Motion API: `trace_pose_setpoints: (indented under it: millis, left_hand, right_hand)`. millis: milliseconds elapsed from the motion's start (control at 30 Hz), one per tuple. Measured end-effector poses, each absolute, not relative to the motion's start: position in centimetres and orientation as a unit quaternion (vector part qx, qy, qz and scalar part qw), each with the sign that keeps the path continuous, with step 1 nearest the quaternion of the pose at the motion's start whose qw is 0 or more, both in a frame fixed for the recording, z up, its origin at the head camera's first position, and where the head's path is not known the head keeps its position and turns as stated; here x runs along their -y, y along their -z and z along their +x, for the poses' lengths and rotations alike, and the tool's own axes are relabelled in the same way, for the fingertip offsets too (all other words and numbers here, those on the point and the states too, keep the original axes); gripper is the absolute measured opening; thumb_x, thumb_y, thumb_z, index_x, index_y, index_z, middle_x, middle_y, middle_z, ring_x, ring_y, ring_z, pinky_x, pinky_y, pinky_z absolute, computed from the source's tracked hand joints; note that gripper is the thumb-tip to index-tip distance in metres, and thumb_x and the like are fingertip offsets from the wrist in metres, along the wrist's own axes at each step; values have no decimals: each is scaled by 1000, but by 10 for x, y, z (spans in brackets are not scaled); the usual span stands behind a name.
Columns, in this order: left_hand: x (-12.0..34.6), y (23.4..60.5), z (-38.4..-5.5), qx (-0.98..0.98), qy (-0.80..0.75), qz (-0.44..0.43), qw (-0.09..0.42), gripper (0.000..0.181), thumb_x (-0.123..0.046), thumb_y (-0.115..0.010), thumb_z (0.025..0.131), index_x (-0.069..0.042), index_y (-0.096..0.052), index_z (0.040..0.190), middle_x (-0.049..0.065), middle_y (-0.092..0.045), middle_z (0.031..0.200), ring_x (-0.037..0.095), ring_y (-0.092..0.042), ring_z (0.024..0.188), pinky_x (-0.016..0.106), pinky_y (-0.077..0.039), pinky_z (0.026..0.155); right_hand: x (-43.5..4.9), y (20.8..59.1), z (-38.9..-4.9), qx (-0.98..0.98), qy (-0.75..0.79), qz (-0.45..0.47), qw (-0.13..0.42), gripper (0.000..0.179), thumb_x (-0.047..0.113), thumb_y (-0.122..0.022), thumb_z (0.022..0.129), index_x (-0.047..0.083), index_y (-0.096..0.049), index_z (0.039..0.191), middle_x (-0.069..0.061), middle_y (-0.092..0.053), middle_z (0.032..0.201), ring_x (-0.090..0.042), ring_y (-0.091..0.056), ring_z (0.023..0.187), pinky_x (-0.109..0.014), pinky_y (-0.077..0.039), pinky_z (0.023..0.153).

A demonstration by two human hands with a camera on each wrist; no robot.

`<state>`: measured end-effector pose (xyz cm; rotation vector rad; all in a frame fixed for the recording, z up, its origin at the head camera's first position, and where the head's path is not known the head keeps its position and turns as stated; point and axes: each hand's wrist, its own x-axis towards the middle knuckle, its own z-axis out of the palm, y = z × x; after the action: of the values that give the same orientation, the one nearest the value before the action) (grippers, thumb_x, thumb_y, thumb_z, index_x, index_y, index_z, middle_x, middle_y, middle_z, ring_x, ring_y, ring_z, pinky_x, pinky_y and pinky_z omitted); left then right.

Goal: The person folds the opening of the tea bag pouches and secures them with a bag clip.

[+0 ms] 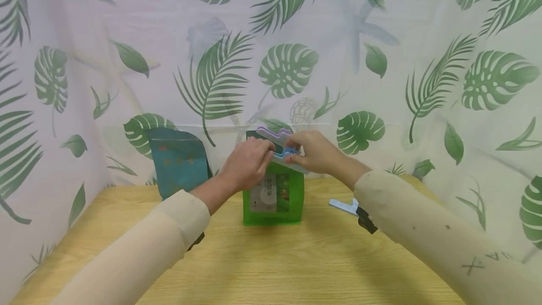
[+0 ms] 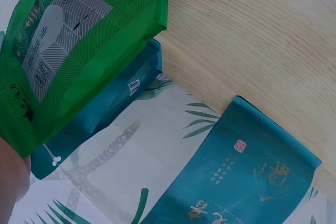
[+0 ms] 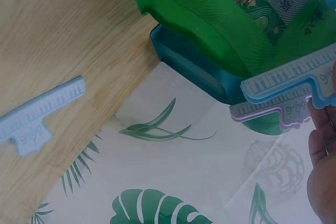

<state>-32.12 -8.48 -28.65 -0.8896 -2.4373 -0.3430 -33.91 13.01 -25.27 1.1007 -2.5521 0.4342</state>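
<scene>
A green pouch [image 1: 294,192] with a printed label stands upright on the table. At its top edge my left hand [image 1: 250,164] grips the pouch with curled fingers. My right hand [image 1: 317,152] pinches the handle of a light blue bag clip [image 3: 286,80], which lies across the pouch's top. Right behind stands a teal pouch [image 2: 118,100], mostly hidden in the head view. A purple bag clip [image 1: 271,132] sits at the top of that rear pouch, just beyond the blue one.
Another teal pouch [image 1: 179,161] stands at the back left of the wooden table [image 1: 271,267]. A second light blue clip [image 3: 39,114] lies on the table to the right, partly behind the right forearm in the head view. A leaf-patterned cloth [image 1: 330,27] hangs behind.
</scene>
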Motion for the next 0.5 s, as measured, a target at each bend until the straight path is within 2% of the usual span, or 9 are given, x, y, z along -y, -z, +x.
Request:
trace_pose_setpoints:
  millis: [200,400,500]
  left_hand:
    - [92,290,-320,901,125,-302,284,27,-26,-49,106,-5,-62,117,9,-68,103,26,-63,95,41,-51,85]
    - [110,300,-319,908,165,-268,278,38,-30,-47,107,0,-56,128,15,-64,122,30,-61,113,45,-49,98]
    - [117,306,-318,908,194,-252,272,41,-30,-48,106,2,-52,133,17,-63,120,32,-61,111,47,-48,97]
  right_hand:
    - [-137,259,-338,897,-165,379,154,35,23,-77,89,3,-67,115,-9,-72,102,-22,-67,93,-40,-54,86]
    - [-145,268,-338,908,-170,357,137,40,27,-75,91,2,-63,120,-5,-70,94,-19,-66,88,-39,-54,84]
    - [-151,276,-340,917,-173,338,125,43,30,-73,93,1,-60,122,-4,-70,92,-19,-67,87,-40,-54,83]
